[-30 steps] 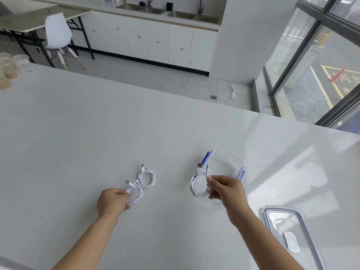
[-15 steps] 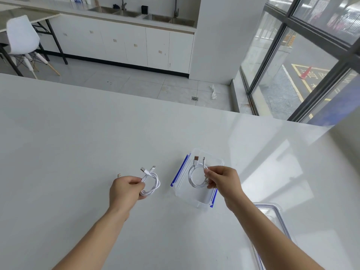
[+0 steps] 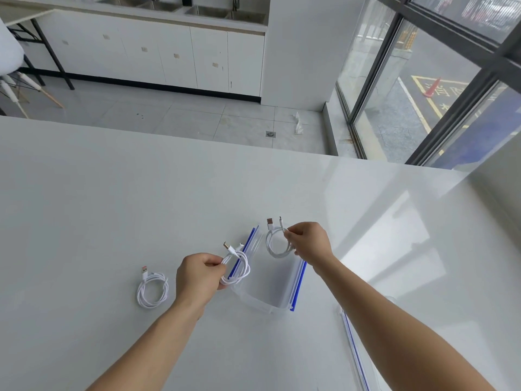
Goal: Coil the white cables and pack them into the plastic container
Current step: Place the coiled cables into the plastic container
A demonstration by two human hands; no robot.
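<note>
The right grip (image 3: 308, 242) pinches one coiled cable (image 3: 277, 245) at its edge so the loops hang together above the open container (image 3: 272, 289) — ready to drop in, I judge. The left grip (image 3: 200, 277) pinches a second coil (image 3: 238, 268) at the container's left wall. A third coil (image 3: 152, 290) lies on the surface (image 3: 112, 221) — left of both grips

Bare forearms (image 3: 394, 328), left hand (image 3: 198, 277), right hand (image 3: 308, 244)

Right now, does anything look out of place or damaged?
Nothing stands out. The left hand holds a neat coil, the right hand a second coil over the open container; a third coil lies tidily on the table.
</note>
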